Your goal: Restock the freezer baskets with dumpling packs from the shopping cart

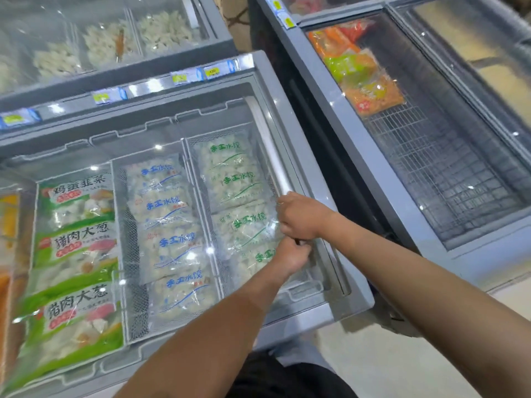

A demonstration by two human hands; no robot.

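Clear plastic dumpling packs with green print (235,179) are stacked in the right-hand wire basket (201,179) of the chest freezer (310,156). At the stack's 4 o'clock edge, the right hand (301,215) is laid with fingers curled on one pack's rim, a holding grip. The left hand (291,255), just below, is closed around the lowest pack's edge. Blue-print packs (165,222) lie at 9 o'clock.

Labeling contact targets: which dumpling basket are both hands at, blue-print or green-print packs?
The green-print basket, rightmost in the near freezer. The left hand and right hand meet at the packs' right edge there; the blue-print basket to its left is untouched.
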